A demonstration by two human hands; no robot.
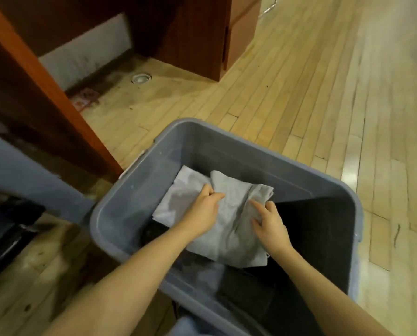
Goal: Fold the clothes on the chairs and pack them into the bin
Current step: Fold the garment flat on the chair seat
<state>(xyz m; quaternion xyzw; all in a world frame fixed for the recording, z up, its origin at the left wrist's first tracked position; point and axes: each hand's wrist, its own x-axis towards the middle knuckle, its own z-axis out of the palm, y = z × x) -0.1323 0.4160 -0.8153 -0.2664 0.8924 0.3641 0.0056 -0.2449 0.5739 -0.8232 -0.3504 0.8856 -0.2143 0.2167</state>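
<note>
A: Hands first, please. What is each one doing?

B: Both reach down into the large grey plastic bin [287,170], which stands on the pale wooden plank floor [299,93]. The left hand [203,209] has its fingers curled and bunches the far left edge of a folded light grey cloth garment [234,229]. The right hand [269,223] lies on the garment's right side with its fingers bent into the fabric, gripping it there.

A: Where does that garment sit in the bin?

B: Roughly in the middle, tilted, with its near end towards the person. Its left part lies over a paler, whitish folded cloth [178,197], which rests at the bin's far left. To the right of it, a dark, nearly black folded fabric [318,221] fills that side of the bin.

A: Anything under the grey piece at the near end?

B: More dark cloth, but blur keeps me from telling whether it is one item or several. At the very bottom edge of the view, a bit of blue-grey fabric [185,327] shows outside the bin.

A: And around the bin?

B: Reddish-brown wooden furniture [190,37] stands at the far left, with a slanted board of the same wood [45,93] nearer. A small round metal fitting [141,78] is set into the floor beside it. A dark object [6,238] at the left edge is too blurred to identify.
</note>
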